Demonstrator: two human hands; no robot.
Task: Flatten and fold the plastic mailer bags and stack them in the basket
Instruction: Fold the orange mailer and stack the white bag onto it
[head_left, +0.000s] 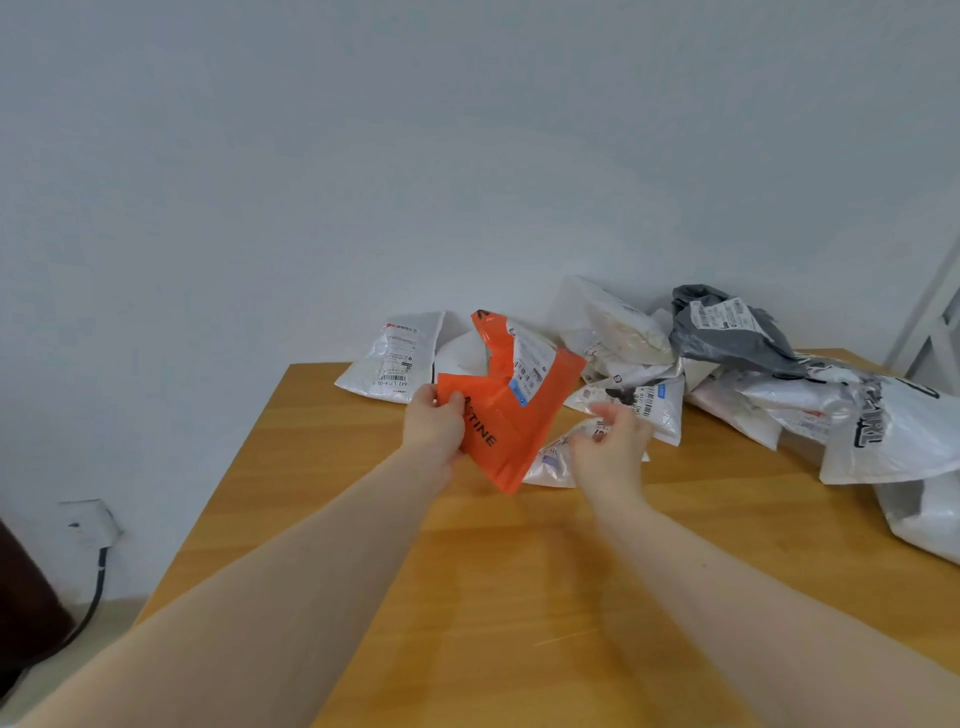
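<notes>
- While the left hand (434, 426) pinched the orange mailer (511, 410) by its near-left corner, thumb on top and fingers curled behind, the bag hung crumpled above the surface (467, 597), not resting on it.
- Right hand (613, 441): it hovered just beside the bag's right edge with fingers loosely spread; it held nothing. Motion blur hid whether a fingertip brushed the white mailer (556, 462) lying beneath it.
- Orange mailer: thin film, bent in a V with the upper flap folded back and a shipping label (532, 358) showing. Judged light, limp and rather slick; it would sag from any single hold and spring partly back from a crease.
- Suggested hold: two opposite corners or edges, pulled taut, then laid on the surface and pressed flat with the palm. The label patch was judged stiffer and less willing to fold.
- Remaining bags: a pile (727, 374) of white mailers and a grey mailer (727, 332) lay at the far right of the surface against the wall (415, 156); one white bag (389, 358) lay apart, far left of the pile.
- Basket: not in view, so its place could not be told.
- Stage, as judged: flattening of the orange mailer not yet begun; no folded bag was visible.
</notes>
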